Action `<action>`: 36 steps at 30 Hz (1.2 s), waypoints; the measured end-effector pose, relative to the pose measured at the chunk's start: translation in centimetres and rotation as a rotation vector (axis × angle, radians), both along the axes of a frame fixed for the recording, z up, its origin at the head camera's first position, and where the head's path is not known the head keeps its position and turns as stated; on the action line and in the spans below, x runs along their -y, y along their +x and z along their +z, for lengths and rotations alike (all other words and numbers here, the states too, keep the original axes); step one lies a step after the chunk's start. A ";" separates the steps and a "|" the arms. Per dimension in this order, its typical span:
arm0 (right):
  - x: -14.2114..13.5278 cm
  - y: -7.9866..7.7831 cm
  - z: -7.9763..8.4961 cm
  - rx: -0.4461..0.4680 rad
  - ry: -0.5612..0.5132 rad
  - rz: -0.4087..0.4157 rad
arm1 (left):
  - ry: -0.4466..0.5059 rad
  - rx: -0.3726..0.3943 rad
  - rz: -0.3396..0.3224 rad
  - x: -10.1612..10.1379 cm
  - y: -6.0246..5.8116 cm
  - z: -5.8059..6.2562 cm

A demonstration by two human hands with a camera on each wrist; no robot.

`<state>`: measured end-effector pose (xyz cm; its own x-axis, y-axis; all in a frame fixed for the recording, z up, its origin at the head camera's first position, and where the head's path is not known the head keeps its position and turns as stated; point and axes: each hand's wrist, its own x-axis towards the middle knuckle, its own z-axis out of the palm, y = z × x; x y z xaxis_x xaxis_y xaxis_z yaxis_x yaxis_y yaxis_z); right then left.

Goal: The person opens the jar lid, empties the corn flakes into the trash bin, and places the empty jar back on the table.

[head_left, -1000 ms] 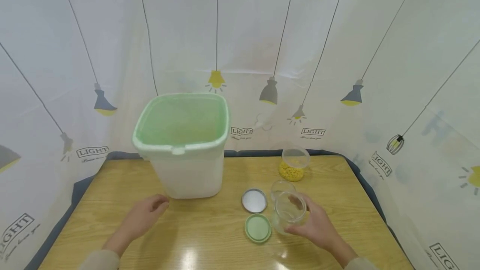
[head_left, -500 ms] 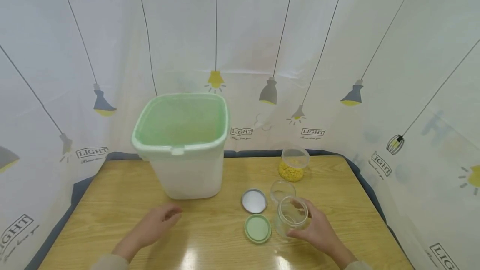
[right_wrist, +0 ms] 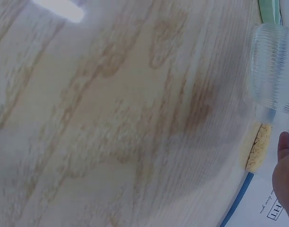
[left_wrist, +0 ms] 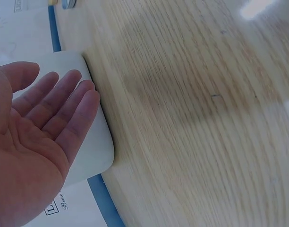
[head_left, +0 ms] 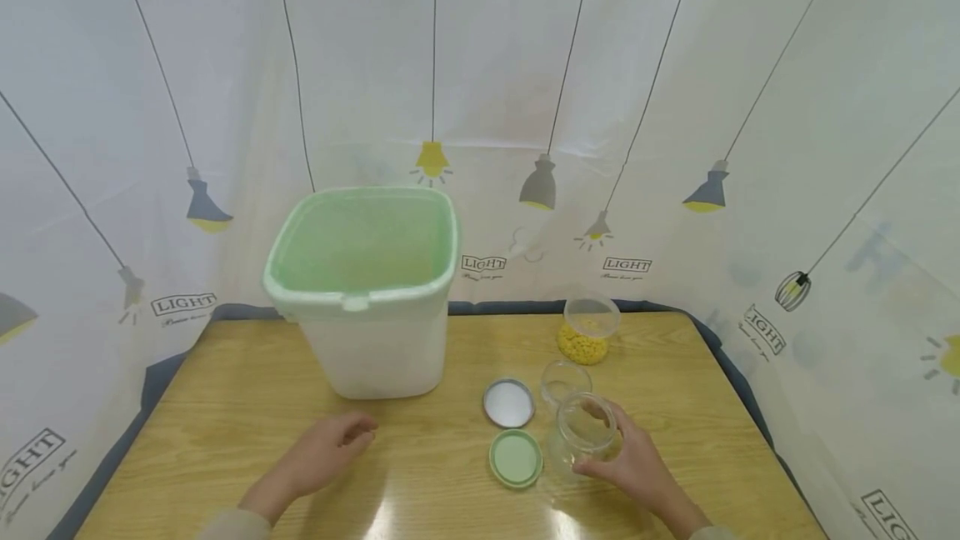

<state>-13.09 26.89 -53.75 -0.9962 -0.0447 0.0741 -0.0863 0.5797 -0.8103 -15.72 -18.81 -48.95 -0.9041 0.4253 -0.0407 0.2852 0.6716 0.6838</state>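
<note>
A clear glass jar (head_left: 573,440) with no lid on it stands at the right front of the table. My right hand (head_left: 633,457) grips its side, thumb in front and fingers behind, partly hidden by the glass. Ridged glass of this jar (right_wrist: 269,71) appears at the edge of the right wrist view. Left of the jar lies a green lid (head_left: 516,458), with a silver-rimmed white lid (head_left: 508,403) just behind it. My left hand (head_left: 322,452) holds nothing; its fingers are relaxed, palm facing sideways, in front of a white bin (head_left: 382,357).
The bin has a pale green rim (head_left: 360,298) and stands at the back left. Behind the jar is a small clear container (head_left: 553,382). Farther back stands a clear tub of yellow pieces (head_left: 582,346). Lamp-printed cloth (head_left: 480,65) surrounds the wooden table (head_left: 247,390).
My left hand has moved right, along the front of the bin. The jar shifted slightly right in my right hand, then stayed nearly still.
</note>
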 end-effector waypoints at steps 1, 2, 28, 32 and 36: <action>0.0 0.0 0.0 0.008 -0.008 -0.005 | -0.002 -0.006 -0.003 -0.1 0.0 0.0; 0.1 0.1 -0.1 0.014 -0.015 -0.006 | -0.001 -0.009 -0.006 -0.1 0.1 0.0; -2.0 0.4 -0.2 -0.014 0.038 0.149 | 0.010 0.038 -0.014 -0.7 0.1 0.3; -3.7 0.6 0.2 -0.163 0.018 0.200 | -0.003 0.032 -0.009 -0.7 0.1 0.3; -4.7 0.2 1.1 -0.221 0.004 0.164 | 0.004 0.048 0.006 -0.6 0.2 0.3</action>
<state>-12.90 31.62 -52.66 -0.9354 -0.2048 0.2883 -0.3537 0.5467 -0.7590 -15.57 -18.16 -48.65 -0.9038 0.4199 -0.0825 0.2479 0.6708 0.6990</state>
